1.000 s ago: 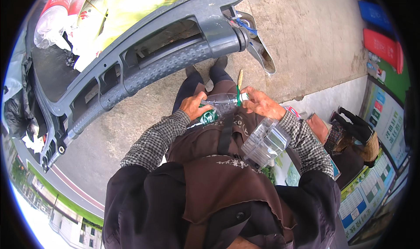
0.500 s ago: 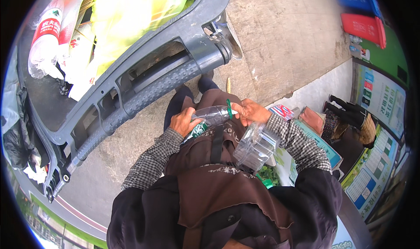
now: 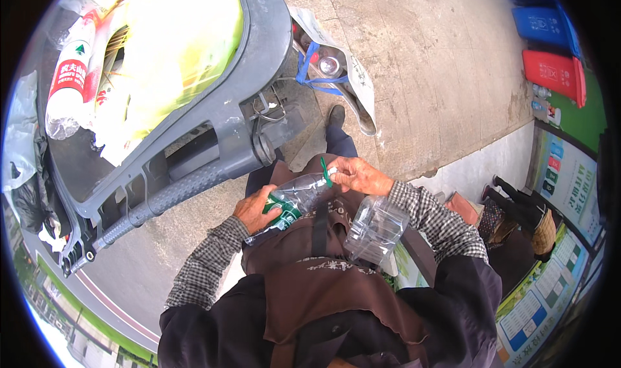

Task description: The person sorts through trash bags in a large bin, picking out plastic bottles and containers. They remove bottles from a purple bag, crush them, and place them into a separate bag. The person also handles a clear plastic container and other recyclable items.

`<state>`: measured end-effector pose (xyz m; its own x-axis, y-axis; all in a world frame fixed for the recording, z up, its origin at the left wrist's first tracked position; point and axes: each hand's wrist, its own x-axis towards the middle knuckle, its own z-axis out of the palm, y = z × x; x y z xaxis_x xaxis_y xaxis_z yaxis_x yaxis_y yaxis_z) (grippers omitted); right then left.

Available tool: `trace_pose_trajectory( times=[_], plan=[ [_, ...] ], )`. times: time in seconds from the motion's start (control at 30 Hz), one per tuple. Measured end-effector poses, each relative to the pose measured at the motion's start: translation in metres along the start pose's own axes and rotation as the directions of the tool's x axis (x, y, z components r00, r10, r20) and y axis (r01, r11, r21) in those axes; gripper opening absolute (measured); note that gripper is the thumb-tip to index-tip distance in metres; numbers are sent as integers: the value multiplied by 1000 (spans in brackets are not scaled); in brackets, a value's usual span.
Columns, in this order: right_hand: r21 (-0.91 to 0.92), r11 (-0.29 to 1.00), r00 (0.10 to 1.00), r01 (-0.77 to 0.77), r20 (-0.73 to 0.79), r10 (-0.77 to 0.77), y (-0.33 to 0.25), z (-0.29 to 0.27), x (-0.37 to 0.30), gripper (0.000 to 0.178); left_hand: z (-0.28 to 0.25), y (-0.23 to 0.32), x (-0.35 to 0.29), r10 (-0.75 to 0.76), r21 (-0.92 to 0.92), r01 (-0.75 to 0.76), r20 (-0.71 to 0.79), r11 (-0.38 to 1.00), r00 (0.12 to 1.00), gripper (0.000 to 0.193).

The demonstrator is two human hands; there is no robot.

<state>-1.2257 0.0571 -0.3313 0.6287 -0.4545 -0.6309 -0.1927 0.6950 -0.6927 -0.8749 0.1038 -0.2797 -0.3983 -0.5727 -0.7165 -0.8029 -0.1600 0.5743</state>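
Note:
A clear plastic bottle (image 3: 308, 192) with a green label lies tilted in front of my apron, its neck pointing up and to the right. My left hand (image 3: 257, 209) is closed around its labelled lower part. At the other end, the fingers of my right hand (image 3: 361, 176) pinch the whitish mouth end, just past a green plastic ring (image 3: 325, 172) on the neck. Whether a cap is between those fingers I cannot make out. A second, empty clear plastic container (image 3: 378, 230) rests against the apron below my right wrist.
A large grey wheeled bin (image 3: 226, 138) stands ahead on the left, holding a yellow-green bag (image 3: 184, 51) and a red-labelled bottle (image 3: 70, 77). Beside it hangs a white bag (image 3: 362, 89) with blue handles. Blue and red bins (image 3: 551, 77) stand far right; a person (image 3: 527, 222) is nearby.
The view has shifted, bringing the white bag with blue handles into sight beside the grey bin. Both hands stay on the bottle, with more of its green label showing.

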Motion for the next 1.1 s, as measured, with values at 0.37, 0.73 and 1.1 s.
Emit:
trace_pose_trajectory(
  times=[0.37, 0.73, 1.1],
  plan=[
    [-574, 815, 960, 81, -176, -219, 69, -138, 17, 74, 54, 93, 30, -409, -807, 481, 333, 343, 850, 37],
    [-300, 954, 960, 2, -267, -85, 55, -190, 22, 78, 26, 201, 130, -566, -774, 495, 219, 395, 795, 49],
    [-788, 577, 806, 214, -192, -560, 10, -216, 51, 49, 10, 240, 136, -481, -895, 343, 175, 286, 859, 69]
  ],
)
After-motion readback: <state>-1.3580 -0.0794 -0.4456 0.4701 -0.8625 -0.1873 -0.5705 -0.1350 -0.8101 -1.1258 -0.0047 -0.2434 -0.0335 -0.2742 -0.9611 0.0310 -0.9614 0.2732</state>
